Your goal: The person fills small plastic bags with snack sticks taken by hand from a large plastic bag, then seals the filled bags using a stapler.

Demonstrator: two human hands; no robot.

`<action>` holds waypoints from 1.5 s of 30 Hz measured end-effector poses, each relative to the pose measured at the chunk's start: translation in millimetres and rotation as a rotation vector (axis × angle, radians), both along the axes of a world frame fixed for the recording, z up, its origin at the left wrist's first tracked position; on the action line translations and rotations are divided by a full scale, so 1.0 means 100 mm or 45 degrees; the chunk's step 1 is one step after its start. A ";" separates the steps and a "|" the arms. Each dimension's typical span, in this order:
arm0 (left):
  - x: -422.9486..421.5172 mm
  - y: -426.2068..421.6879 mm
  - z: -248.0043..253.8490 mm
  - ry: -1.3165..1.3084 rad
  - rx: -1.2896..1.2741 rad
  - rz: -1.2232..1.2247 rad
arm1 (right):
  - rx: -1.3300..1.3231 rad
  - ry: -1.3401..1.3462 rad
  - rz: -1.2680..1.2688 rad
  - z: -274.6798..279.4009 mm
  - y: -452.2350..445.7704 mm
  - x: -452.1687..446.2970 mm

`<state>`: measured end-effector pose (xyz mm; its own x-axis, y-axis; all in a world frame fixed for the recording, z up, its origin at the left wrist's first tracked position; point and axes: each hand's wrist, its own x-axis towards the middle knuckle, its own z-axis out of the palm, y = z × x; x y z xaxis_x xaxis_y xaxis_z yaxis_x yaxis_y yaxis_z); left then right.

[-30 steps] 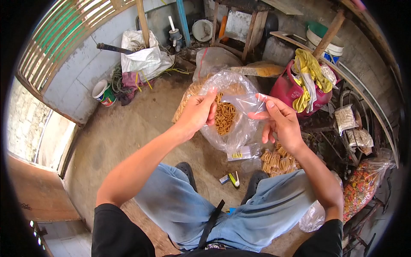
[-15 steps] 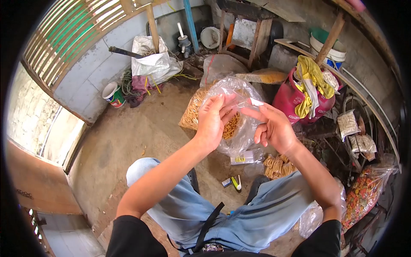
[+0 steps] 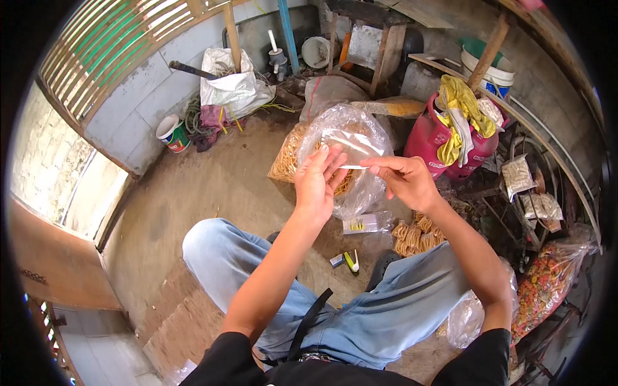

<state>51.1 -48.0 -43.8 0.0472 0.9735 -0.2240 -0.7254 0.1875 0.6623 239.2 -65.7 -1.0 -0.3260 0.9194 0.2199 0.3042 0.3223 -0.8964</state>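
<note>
The big, see-through, round-topped plastic bag [image 3: 368, 197] sits on the floor just past the hands, open wide, maybe so its skinny brown sticks [image 3: 344, 185] are easy to reach. Between the left hand [image 3: 315, 186] and right hand [image 3: 412, 185] is a small, thin, clear plastic piece [image 3: 355, 168]: left fingers curl loosely by its left end, right fingertips pinch its right, maybe keeping it straight.

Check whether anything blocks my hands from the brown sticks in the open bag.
Only the clear plastic held between the left hand and right hand, over the open bag; nothing else visible blocks the brown sticks.
</note>
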 end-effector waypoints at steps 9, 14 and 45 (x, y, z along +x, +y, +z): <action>0.03 -0.27 -0.12 -0.755 -0.181 0.062 | 0.028 -0.087 0.040 -0.11 -0.15 -0.30; -0.13 -0.27 -0.30 -0.728 -0.006 -0.127 | 0.151 -0.262 0.077 -0.14 -0.20 -0.42; -0.54 -0.32 -1.31 -1.012 -0.552 0.083 | 0.334 -0.932 0.491 -0.62 -0.84 -0.67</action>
